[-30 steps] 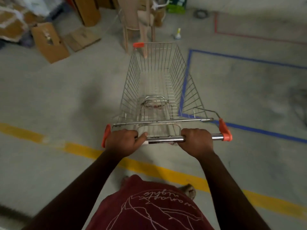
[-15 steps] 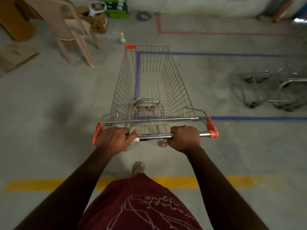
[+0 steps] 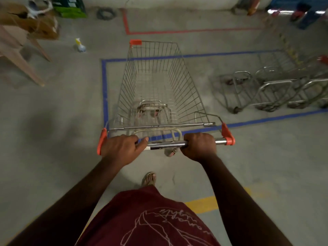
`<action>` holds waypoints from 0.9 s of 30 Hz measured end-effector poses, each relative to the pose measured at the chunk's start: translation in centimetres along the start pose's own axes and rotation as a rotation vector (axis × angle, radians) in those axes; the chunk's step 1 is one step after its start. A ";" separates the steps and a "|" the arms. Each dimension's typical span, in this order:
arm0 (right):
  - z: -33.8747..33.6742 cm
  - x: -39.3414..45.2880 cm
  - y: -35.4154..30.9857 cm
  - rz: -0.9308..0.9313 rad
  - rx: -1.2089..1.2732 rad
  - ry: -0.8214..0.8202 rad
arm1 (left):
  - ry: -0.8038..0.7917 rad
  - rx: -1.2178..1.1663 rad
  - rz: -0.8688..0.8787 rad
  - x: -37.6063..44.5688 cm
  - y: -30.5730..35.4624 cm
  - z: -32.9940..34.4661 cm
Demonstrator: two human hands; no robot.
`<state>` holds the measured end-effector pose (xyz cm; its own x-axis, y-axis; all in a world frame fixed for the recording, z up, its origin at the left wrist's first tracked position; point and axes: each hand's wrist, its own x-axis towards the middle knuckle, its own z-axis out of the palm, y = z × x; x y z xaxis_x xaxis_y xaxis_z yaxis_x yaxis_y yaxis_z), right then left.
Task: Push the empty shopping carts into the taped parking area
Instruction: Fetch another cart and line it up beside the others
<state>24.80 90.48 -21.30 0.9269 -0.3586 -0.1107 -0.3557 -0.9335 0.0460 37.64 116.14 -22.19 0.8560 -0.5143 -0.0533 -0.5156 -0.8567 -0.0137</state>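
Observation:
An empty wire shopping cart [image 3: 186, 89] with orange corner caps stands in front of me. My left hand [image 3: 122, 148] and my right hand [image 3: 199, 145] both grip its metal handle bar [image 3: 166, 144]. The basket reaches over the left end of a rectangle of blue floor tape [image 3: 104, 89], while the handle is just outside the tape's near edge. Inside the blue rectangle on the right stand other empty carts [image 3: 276, 86], nested together and blurred.
A beige plastic chair [image 3: 19, 55] and cardboard boxes [image 3: 40, 23] stand at the far left, with a spray bottle [image 3: 80, 44] on the floor nearby. Red tape [image 3: 177, 31] marks another area beyond. A yellow floor line [image 3: 204, 204] runs behind my feet.
The cart and I have turned right and rolled forward. The yellow line is now behind me, the cart's front has crossed the blue tape, and the parked carts have come into view.

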 end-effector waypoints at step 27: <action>-0.9 27.1 50.9 -0.146 0.018 0.093 | -0.035 0.010 -0.123 33.6 46.2 -3.3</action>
<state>31.86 33.22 -21.05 0.9756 -0.2185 -0.0222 -0.2182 -0.9757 0.0184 42.71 59.12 -21.35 0.9108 -0.4039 -0.0851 -0.4076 -0.9126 -0.0317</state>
